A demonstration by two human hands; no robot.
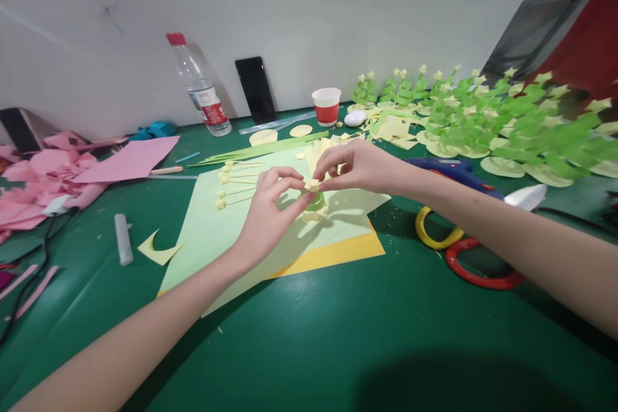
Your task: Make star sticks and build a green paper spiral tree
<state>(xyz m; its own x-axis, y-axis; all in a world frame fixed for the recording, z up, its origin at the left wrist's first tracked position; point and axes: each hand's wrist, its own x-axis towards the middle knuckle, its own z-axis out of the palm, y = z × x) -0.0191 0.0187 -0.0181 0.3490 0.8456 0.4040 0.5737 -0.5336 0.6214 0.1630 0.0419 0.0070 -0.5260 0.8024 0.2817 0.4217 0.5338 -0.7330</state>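
A small pale yellow paper star [312,185] sits at the top of a green paper piece [316,202] above a round yellow paper base [313,215]. My left hand [270,209] pinches at the star from the left, its thumb and fingertips closed. From the right, my right hand [360,166] also pinches the star between thumb and finger. Both hands hide part of the green piece. Under them lie light green paper sheets [203,225] over a yellow-orange sheet [333,254]. Several thin paper stems with star tips [236,193] lie left of the hands.
Scissors [483,264] and a blue glue gun [454,170] lie at right, near many finished green paper plants [512,116]. A paper cup [327,106], phone [255,89] and bottle [205,96] stand at the back. Pink paper [128,161] and a glue stick [123,239] are left.
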